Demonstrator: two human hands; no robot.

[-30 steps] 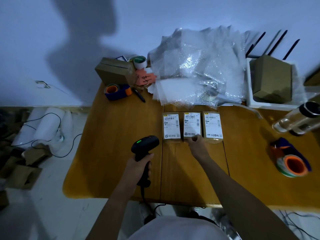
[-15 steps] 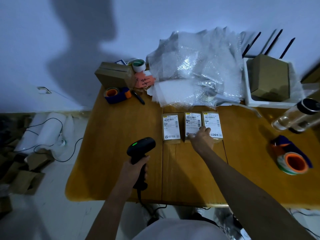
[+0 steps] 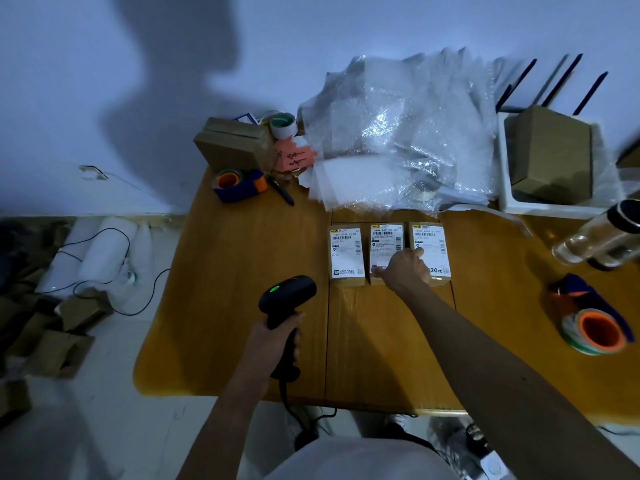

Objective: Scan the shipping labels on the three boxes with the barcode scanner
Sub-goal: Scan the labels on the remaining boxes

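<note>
**With scanner raised, my other hand rests on the boxes**

While my left hand wraps tight round the grip of the barcode scanner, its green light lit, the three boxes sit in a row beyond and to the right of it. My right hand lies on the middle box and the right box, fingers loosely extended, gripping nothing. Just beside the middle box, the left box lies untouched.

right hand covers the lower labels of the middle box and right box; print's too tiny to read.
</note>
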